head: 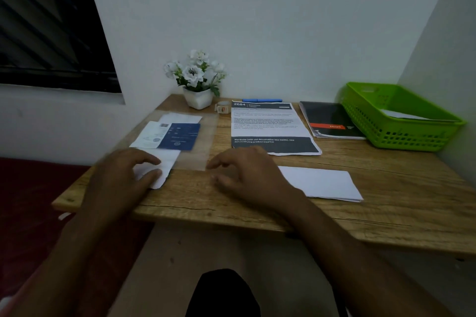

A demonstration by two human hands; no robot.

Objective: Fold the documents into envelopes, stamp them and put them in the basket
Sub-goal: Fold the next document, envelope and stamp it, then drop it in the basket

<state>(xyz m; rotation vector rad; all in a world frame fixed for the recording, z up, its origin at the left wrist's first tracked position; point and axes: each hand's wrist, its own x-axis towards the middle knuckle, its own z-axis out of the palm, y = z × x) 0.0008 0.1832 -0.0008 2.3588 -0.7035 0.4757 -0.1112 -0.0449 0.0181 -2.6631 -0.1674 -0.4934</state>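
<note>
While both hands sit low on the desk [386,177], the step in hand looks like the start of a fold/stuff round: left hand [121,175] has thumb & fingers pinched on the near corner of a white paper [164,162], right hand [247,175] hovers w/ fingers loosely spread & curled, holding nothing, tips just over the wood. Motion blur on the left, so exact grip is approx.

Next move, I'd judge: pull that sheet to the middle, right hand pins it for the crease, then reach for the envelope [322,183] lying flat just right of the right wrist. No stamp that I can id; the small roll [222,107] by the flower pot [198,99] may be tape, can't tell.

Count: 1 green basket [386,134] at far right w/ at least 1 white item inside, 1 printed sheet [270,126] mid-desk, 1 dark booklet [332,121] beside it, 1 blue pen [261,100], 1 blue card [180,136] on approx 2–3 white papers under a clear sleeve [206,141], 1 envelope
</note>
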